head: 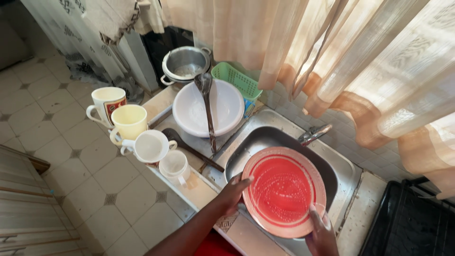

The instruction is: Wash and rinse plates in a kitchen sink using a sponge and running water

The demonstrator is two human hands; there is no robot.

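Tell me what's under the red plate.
Under the red plate, held by both hands, left hand and right hand, lies the steel sink. The plate covers most of the basin's bottom.

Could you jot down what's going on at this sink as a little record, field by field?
place: kitchen sink under peach curtains
left hand: grips the left rim of the red plate
right hand: grips the plate's lower right rim
plate: wet, held tilted over the sink
tap: behind the plate; no running water visible
drainboard: white bowl with a ladle lying across it; four mugs at the edge
behind: steel pot, green basket
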